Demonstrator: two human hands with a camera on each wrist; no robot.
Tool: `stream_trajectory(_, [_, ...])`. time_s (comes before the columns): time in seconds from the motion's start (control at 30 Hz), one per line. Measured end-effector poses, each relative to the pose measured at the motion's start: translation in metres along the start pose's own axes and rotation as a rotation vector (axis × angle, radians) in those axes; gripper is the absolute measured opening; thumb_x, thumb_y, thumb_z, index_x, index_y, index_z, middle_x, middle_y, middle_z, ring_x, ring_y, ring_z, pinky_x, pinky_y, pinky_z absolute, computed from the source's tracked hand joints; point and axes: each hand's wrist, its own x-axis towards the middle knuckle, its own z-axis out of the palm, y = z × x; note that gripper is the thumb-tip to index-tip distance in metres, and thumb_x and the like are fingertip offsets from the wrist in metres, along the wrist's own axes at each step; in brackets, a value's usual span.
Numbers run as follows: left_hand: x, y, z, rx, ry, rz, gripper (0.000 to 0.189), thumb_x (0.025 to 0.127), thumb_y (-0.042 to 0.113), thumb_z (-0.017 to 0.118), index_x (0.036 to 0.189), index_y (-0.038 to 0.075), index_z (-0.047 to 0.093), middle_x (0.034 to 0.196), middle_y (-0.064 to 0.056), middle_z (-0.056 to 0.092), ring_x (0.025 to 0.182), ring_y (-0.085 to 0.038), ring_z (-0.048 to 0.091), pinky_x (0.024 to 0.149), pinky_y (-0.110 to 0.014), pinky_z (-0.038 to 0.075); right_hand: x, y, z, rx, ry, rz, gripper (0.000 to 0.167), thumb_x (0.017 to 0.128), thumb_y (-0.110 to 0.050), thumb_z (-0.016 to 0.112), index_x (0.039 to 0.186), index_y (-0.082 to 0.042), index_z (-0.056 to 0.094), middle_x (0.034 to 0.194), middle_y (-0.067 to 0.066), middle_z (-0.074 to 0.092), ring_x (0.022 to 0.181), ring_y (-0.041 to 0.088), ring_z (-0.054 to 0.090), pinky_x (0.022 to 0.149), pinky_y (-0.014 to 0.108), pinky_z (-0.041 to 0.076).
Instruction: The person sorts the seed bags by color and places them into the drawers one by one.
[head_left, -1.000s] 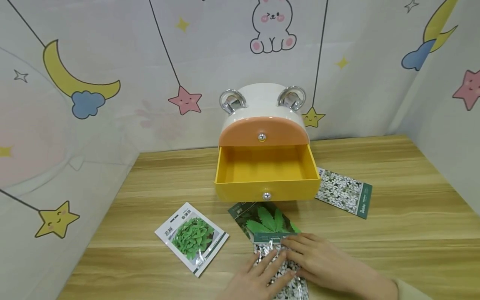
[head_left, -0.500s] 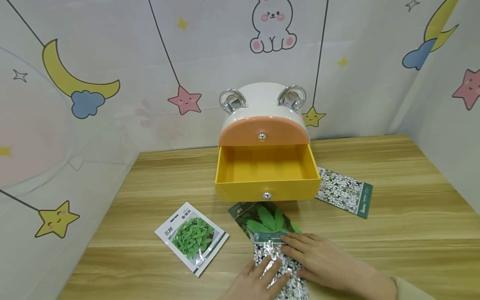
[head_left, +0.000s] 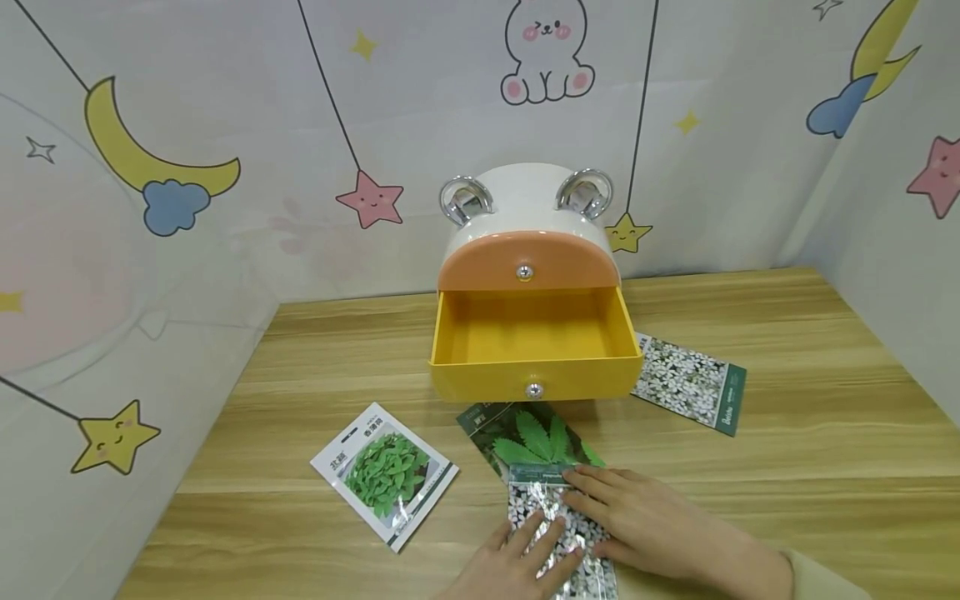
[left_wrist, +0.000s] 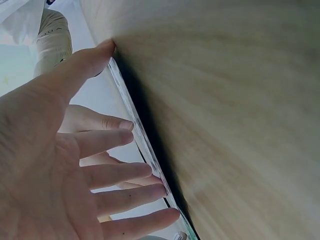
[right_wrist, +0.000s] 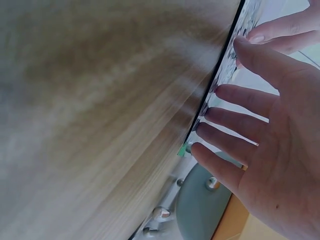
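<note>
Pressing the flower packet (head_left: 579,535): done with both hands, fingertips on its glossy face, low on the near part of the table (head_left: 247,483).
Left hand (head_left: 510,567): resting on the near left part, with fingers spread wide and nearly straight; gripping nothing.
Right hand (head_left: 645,521): resting on the far right part, with fingers nearly straight and slightly apart, reaching to the green header; gripping nothing either.
Palms: raised clear of the packet in both wrist views.
Leaf packet (head_left: 532,437): lying just in front of the drawer (head_left: 480,382), partly covered by the header.
Even pressure: probably best spread across all fingertips, light and straight down, to avoid denting the film.
Slippery overlap: likely to skate over the leaf packet if pushed sideways; better steadied with one hand before shifting the other.
Edges: best held flat against creasing; whether flush with the table all along, cannot tell.
White-bordered packet (head_left: 386,475): lying on the left, apart from both hands.
Second flower packet (head_left: 686,379): lying right of the drawer, well apart from the fingers.
</note>
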Motion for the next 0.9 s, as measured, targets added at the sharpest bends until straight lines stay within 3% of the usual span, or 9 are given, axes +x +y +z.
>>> stream_trajectory(0.1, [-0.0010, 0.0001, 0.0012, 0.022, 0.036, 0.010, 0.062, 0.096, 0.062, 0.032, 0.146, 0.026, 0.043, 0.147, -0.005, 0.048, 0.131, -0.024, 0.052, 0.087, -0.032, 0.056, -0.0002, 0.0003, 0.0003, 0.008, -0.005, 0.006, 0.056, 0.095, -0.048, 0.052, 0.141, -0.017, 0.049, 0.146, 0.007, 0.049, 0.131, 0.026, 0.050, 0.100, 0.045, 0.049])
stream_trajectory(0.2, [-0.0015, -0.0002, 0.0020, 0.020, 0.046, 0.016, 0.060, 0.096, 0.062, 0.034, 0.143, 0.026, 0.047, 0.144, -0.004, 0.051, 0.129, -0.025, 0.053, 0.086, -0.033, 0.057, -0.0002, 0.0003, 0.0009, -0.005, -0.001, 0.002, 0.049, 0.095, -0.034, 0.056, 0.140, -0.017, 0.050, 0.146, 0.006, 0.049, 0.131, 0.025, 0.051, 0.100, 0.043, 0.050])
stream_trajectory(0.3, [-0.0018, -0.0005, 0.0018, 0.003, 0.023, 0.021, 0.057, 0.097, 0.061, 0.034, 0.141, 0.027, 0.048, 0.144, -0.003, 0.052, 0.129, -0.024, 0.053, 0.086, -0.034, 0.057, -0.0003, 0.0007, 0.0006, -0.017, -0.003, -0.009, 0.054, 0.088, -0.013, 0.062, 0.140, -0.016, 0.050, 0.146, 0.007, 0.049, 0.131, 0.025, 0.050, 0.100, 0.043, 0.050])
stream_trajectory(0.4, [-0.0026, -0.0005, 0.0007, 0.004, -0.010, 0.038, 0.056, 0.097, 0.060, 0.033, 0.142, 0.028, 0.047, 0.144, -0.002, 0.051, 0.129, -0.023, 0.053, 0.087, -0.033, 0.056, -0.0008, 0.0017, 0.0000, -0.009, -0.019, -0.015, 0.065, 0.080, -0.001, 0.066, 0.141, -0.015, 0.048, 0.147, 0.007, 0.048, 0.132, 0.026, 0.050, 0.101, 0.043, 0.049])
stream_trajectory(0.47, [-0.0031, -0.0005, -0.0002, 0.006, -0.023, 0.053, 0.056, 0.098, 0.059, 0.033, 0.143, 0.028, 0.046, 0.145, -0.002, 0.050, 0.129, -0.022, 0.053, 0.088, -0.033, 0.056, -0.0010, 0.0025, -0.0008, 0.000, -0.027, -0.015, 0.068, 0.078, -0.001, 0.067, 0.141, -0.015, 0.048, 0.147, 0.007, 0.047, 0.132, 0.027, 0.049, 0.101, 0.043, 0.049])
stream_trajectory(0.67, [-0.0044, 0.0005, -0.0017, -0.008, 0.024, 0.078, 0.054, 0.099, 0.057, 0.035, 0.144, 0.028, 0.044, 0.143, 0.000, 0.052, 0.127, -0.017, 0.055, 0.086, -0.032, 0.056, -0.0001, 0.0036, -0.0031, 0.030, -0.055, 0.002, 0.066, 0.081, 0.000, 0.066, 0.142, -0.017, 0.047, 0.148, 0.006, 0.047, 0.132, 0.026, 0.049, 0.102, 0.043, 0.049])
stream_trajectory(0.9, [-0.0090, 0.0006, -0.0067, -0.015, 0.073, 0.095, 0.054, 0.099, 0.055, 0.037, 0.145, 0.026, 0.043, 0.143, -0.001, 0.053, 0.127, -0.018, 0.056, 0.087, -0.034, 0.056, -0.0017, 0.0047, -0.0029, 0.029, -0.025, -0.014, 0.074, 0.075, 0.003, 0.070, 0.142, -0.015, 0.047, 0.148, 0.006, 0.047, 0.131, 0.025, 0.050, 0.102, 0.043, 0.048])
